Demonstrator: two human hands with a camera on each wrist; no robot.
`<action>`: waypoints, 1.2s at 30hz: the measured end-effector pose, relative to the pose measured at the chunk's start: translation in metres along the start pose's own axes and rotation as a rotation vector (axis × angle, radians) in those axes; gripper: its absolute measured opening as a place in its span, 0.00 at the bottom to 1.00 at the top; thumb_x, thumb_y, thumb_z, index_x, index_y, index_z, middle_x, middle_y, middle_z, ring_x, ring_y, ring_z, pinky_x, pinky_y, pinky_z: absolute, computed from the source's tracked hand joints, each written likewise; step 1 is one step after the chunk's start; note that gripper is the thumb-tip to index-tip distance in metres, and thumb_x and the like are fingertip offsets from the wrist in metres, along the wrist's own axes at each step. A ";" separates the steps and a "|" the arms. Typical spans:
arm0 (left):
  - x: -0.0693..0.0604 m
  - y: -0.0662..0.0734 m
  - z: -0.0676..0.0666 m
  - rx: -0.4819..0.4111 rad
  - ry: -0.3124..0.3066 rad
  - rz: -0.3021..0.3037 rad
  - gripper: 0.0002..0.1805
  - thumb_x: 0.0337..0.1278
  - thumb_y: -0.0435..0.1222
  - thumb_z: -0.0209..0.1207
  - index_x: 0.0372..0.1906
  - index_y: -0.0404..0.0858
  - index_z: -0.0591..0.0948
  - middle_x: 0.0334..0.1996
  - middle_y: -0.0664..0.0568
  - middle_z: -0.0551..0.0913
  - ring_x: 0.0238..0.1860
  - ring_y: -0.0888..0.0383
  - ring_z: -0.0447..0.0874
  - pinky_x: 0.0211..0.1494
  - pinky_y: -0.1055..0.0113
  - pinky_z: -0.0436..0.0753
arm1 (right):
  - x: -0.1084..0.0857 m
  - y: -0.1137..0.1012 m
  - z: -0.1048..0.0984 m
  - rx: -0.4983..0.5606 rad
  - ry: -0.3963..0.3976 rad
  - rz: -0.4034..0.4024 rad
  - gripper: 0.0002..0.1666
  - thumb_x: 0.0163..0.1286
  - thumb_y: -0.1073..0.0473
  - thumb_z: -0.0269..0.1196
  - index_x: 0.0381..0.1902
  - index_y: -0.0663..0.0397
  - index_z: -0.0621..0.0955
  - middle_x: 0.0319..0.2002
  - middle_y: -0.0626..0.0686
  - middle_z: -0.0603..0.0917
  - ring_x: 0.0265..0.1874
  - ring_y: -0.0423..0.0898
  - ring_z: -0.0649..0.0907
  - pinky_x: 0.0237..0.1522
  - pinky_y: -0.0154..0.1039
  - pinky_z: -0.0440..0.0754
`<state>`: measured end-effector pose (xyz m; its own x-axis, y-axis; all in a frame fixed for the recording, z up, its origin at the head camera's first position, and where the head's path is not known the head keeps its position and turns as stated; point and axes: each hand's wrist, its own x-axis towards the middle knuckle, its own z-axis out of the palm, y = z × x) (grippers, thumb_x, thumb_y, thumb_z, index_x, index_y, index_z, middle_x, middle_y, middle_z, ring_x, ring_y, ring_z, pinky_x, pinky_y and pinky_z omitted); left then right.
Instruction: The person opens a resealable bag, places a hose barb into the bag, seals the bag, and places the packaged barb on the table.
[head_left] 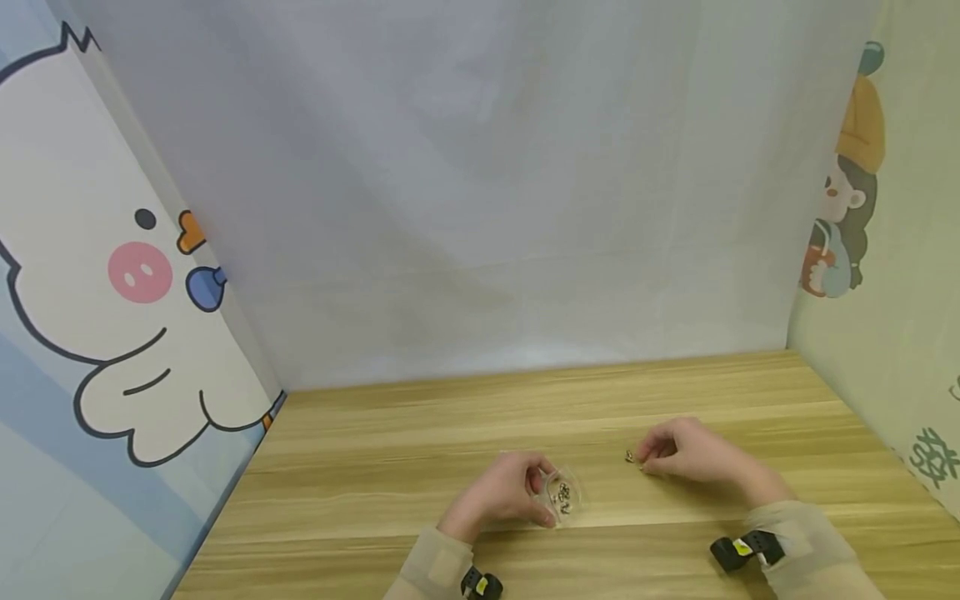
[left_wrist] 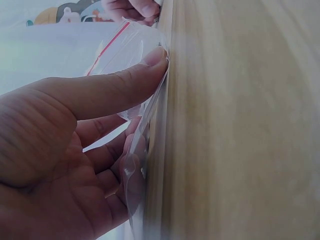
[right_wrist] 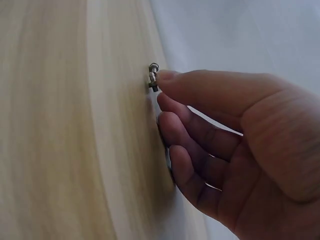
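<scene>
The bag sat on the table, metal bits inside. At its 9 o'clock, your left hand gripped its edge, thumb and fingers partly curled. Toward its 2 o'clock lay loose bits; at their 3 o'clock, your right hand had its thumb and fingers bent nearly together, whether pinching one you couldn't tell. A curtain hung at 12 o'clock.

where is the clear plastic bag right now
In the head view, the clear plastic bag is low, just right of centre, over the wooden table, held by the left hand and left of the right hand.
</scene>
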<state>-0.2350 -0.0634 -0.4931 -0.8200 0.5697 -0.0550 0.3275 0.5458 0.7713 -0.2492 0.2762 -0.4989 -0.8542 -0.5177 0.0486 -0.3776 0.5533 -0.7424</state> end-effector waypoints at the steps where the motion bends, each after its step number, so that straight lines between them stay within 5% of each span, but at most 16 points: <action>1: 0.000 0.000 0.000 0.000 0.000 0.000 0.30 0.33 0.25 0.86 0.48 0.35 0.86 0.31 0.51 0.81 0.29 0.63 0.74 0.36 0.69 0.77 | 0.000 0.000 -0.001 0.004 -0.007 0.000 0.06 0.67 0.62 0.75 0.40 0.55 0.89 0.35 0.43 0.88 0.35 0.37 0.85 0.40 0.35 0.85; 36: 0.001 -0.003 0.000 -0.015 0.006 0.017 0.30 0.31 0.24 0.86 0.47 0.35 0.86 0.30 0.52 0.80 0.28 0.65 0.73 0.37 0.70 0.77 | -0.004 -0.001 0.001 -0.020 -0.015 0.048 0.03 0.69 0.62 0.73 0.40 0.53 0.90 0.36 0.42 0.89 0.36 0.35 0.84 0.41 0.36 0.83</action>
<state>-0.2368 -0.0644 -0.4957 -0.8174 0.5748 -0.0380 0.3342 0.5269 0.7814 -0.2452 0.2773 -0.4991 -0.8662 -0.4998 0.0027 -0.3430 0.5906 -0.7305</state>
